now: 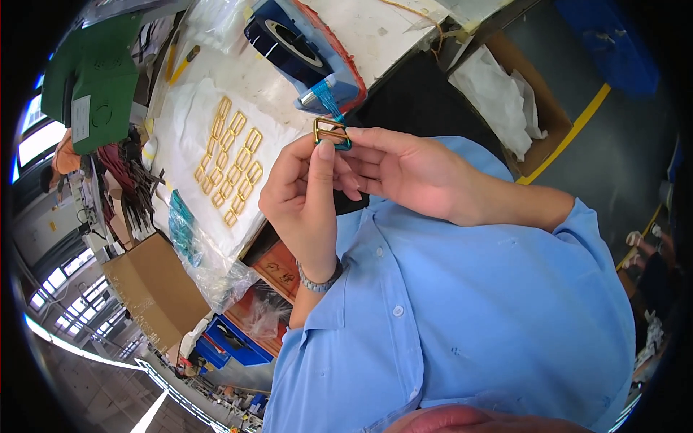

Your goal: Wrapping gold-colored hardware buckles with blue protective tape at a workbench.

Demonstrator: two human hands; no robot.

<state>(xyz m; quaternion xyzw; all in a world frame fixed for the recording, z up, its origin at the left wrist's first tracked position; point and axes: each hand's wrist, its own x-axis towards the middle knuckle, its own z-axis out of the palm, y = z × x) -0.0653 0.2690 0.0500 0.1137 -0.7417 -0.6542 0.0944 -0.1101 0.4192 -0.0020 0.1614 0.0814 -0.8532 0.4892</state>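
Observation:
A gold rectangular slide buckle [330,130] with a middle bar is held up between my two hands. My left hand [304,191], a watch on its wrist, pinches the buckle's left and lower side between thumb and fingers. From the right, my right hand [419,173] closes its fingertips on the other side. Teal film shows at the buckle's lower right edge, next to my right fingertips. Just beyond are teal strips [326,97] hanging at the front of a blue tape dispenser [351,68]. Several similar gold buckles [229,155] lie in rows on a white sheet [180,119] to the left.
A dark tape roll [285,47] sits in the dispenser. Yellow cutters [184,65] lie at the table's far left. Teal film in clear plastic [184,227] hangs by the table edge, above a cardboard box [159,289]. A carton with white paper [498,94] stands at right.

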